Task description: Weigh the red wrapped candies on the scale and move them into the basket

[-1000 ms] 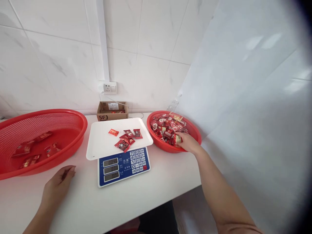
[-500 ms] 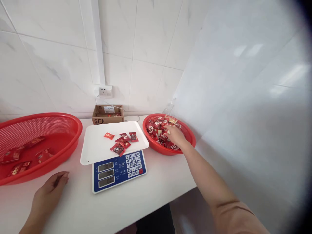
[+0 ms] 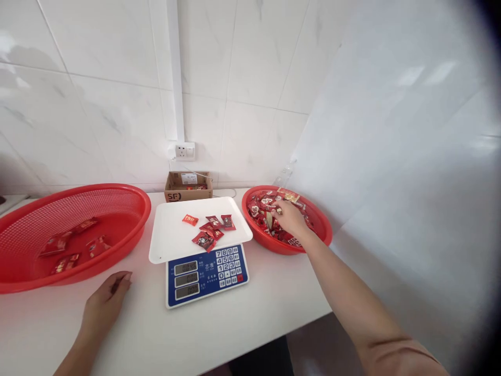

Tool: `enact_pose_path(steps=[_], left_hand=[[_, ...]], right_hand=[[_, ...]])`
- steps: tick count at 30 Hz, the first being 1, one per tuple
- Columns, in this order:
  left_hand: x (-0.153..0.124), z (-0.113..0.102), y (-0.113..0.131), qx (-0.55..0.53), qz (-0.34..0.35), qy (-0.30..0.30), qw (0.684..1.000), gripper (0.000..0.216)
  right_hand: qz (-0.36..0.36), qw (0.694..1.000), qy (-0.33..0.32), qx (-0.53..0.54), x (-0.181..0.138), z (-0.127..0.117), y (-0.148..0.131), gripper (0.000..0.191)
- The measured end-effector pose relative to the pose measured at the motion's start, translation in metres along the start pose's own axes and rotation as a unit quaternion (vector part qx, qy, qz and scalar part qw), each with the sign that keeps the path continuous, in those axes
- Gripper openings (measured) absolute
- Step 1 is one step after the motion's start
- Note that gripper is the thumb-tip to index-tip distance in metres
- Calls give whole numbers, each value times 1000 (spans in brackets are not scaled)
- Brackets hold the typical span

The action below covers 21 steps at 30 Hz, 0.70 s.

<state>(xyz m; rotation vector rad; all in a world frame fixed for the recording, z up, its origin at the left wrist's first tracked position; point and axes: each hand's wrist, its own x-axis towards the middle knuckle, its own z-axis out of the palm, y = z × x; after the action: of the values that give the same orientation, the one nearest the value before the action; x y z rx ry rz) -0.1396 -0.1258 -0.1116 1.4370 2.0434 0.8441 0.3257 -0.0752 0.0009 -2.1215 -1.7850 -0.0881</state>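
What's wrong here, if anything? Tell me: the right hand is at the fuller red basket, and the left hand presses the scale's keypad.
The left hand isn't on the keypad: the head view shows it apart from the digital scale, near the emptier red basket. The rest stands.

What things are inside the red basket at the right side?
The right basket holds a heap of small, mostly red packets. The right hand covers part of it; what lies beneath the hand and deeper down cannot be seen.
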Motion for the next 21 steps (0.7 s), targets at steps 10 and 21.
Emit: enact_pose_path(steps=[10,21], left_hand=[[-5,0,5,-19,0,17,1000,33],[-5,2,0,-24,33,21,999,34]], right_hand=[[-182,949,37,253,-27,17,-96,20],[-204,922,35,327,-31,44,-105,24]])
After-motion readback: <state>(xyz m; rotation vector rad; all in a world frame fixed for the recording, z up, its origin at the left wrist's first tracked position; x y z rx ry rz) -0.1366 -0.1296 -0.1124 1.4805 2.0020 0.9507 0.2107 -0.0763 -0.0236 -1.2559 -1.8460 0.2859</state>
